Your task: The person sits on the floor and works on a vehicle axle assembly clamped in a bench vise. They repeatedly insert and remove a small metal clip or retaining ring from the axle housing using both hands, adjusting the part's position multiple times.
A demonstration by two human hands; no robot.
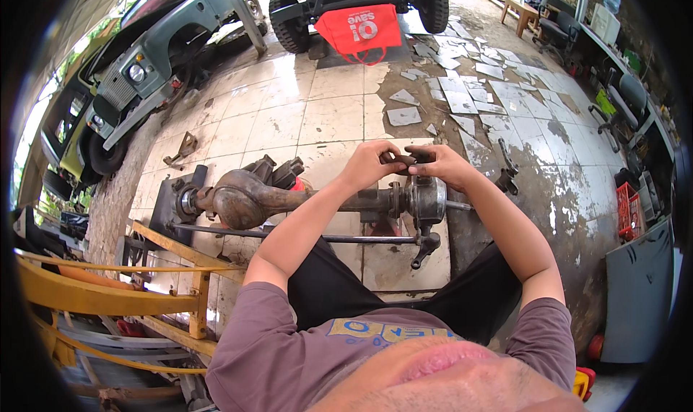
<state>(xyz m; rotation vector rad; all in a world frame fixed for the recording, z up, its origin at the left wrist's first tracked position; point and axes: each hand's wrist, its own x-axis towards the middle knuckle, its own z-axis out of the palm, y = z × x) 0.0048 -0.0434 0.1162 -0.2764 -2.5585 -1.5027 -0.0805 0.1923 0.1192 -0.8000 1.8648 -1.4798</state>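
A rusty vehicle axle lies across the tiled floor in front of me, its round housing at the left and a grey hub end at the right. A thin steel rod runs alongside it. Both hands meet just above the hub end. My left hand and my right hand each pinch a small dark metal part between the fingers. I cannot tell what the part is.
A grey vehicle stands at the far left, another vehicle with a red bag hung on it at the back. Broken tiles litter the floor. A yellow metal frame is at my left, chairs and a bench at the right.
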